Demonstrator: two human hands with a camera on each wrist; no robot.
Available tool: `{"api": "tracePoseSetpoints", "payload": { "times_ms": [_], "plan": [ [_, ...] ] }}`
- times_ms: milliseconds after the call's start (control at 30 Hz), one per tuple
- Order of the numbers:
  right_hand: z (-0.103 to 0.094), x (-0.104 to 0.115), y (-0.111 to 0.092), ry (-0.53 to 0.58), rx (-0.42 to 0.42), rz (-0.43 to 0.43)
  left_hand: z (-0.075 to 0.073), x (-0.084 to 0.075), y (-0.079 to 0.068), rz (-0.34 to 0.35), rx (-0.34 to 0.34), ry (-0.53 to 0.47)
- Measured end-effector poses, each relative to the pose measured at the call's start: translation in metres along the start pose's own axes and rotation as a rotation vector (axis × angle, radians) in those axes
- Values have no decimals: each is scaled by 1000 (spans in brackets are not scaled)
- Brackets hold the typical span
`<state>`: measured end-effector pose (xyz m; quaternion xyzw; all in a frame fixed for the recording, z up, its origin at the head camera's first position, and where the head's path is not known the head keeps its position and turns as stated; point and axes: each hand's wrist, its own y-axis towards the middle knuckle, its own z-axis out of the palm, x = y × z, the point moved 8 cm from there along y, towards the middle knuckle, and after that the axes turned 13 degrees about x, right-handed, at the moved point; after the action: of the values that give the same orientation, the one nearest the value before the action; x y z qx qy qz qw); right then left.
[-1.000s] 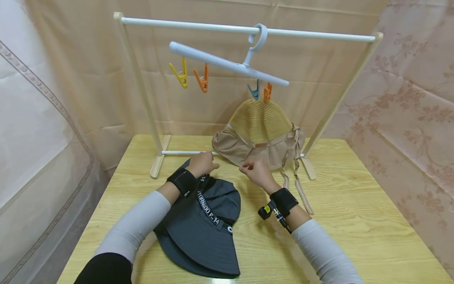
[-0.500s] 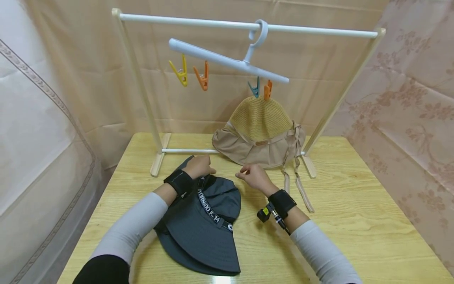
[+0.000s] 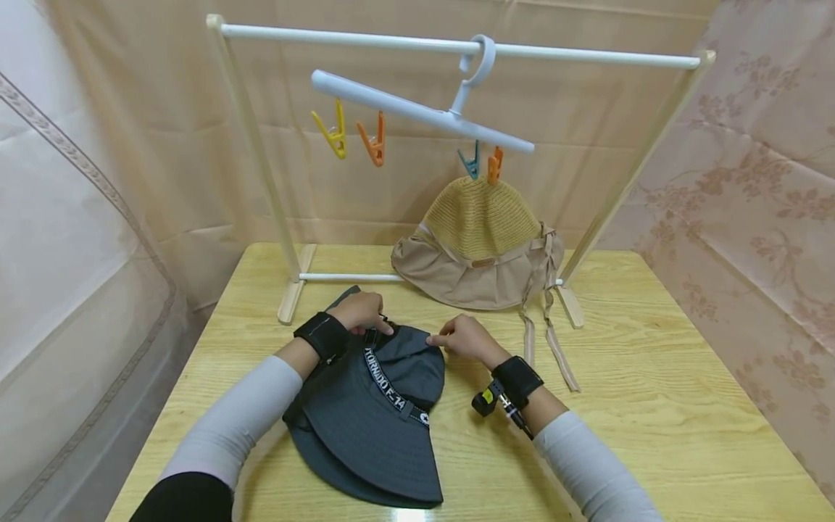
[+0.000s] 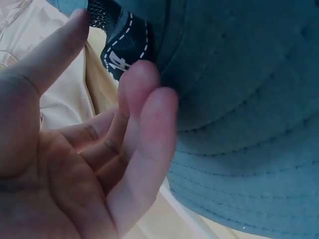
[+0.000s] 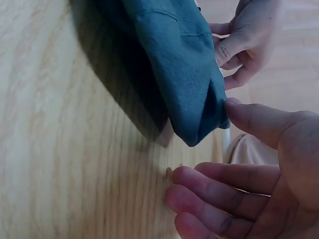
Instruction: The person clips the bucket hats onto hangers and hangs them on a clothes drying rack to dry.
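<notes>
A dark grey wide-brimmed hat (image 3: 365, 428) lies on the table, its lettered band reading TORNADO F-14. At the far end of its crown is my left hand (image 3: 359, 313). In the left wrist view, the thumb stands apart from loosely bent fingers (image 4: 154, 119) beside the hat cloth. My right hand (image 3: 470, 339) reaches the crown's right side. Its thumb tip touches the hat's edge in the right wrist view, while the fingers (image 5: 219, 196) extend below, apart from the cloth. Neither hand visibly pinches the hat.
Behind stands a rack with a white top bar (image 3: 326, 38) bearing a tilted hanger (image 3: 417, 112). A blue clip (image 3: 470, 163) and an orange clip (image 3: 495, 167) hold a straw-and-beige hat (image 3: 483, 225). A yellow clip (image 3: 335, 134) and another orange clip (image 3: 375, 141) hang at left.
My right hand has moved down and left, bringing its thumb to the hat's crown. My left hand has shifted slightly left and toward me. The dark hat has stayed in place.
</notes>
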<state>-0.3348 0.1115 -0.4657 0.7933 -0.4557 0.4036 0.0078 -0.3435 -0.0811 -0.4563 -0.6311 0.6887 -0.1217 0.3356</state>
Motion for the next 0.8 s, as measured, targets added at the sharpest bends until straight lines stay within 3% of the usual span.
{"api": "tracePoseSetpoints", "payload": {
  "times_ms": [500, 800],
  "plan": [
    [19, 5, 2, 69, 54, -74, 6, 0, 4, 2, 0, -14],
    [22, 4, 5, 33, 54, -35, 11, 3, 15, 9, 20, -35]
  ]
}}
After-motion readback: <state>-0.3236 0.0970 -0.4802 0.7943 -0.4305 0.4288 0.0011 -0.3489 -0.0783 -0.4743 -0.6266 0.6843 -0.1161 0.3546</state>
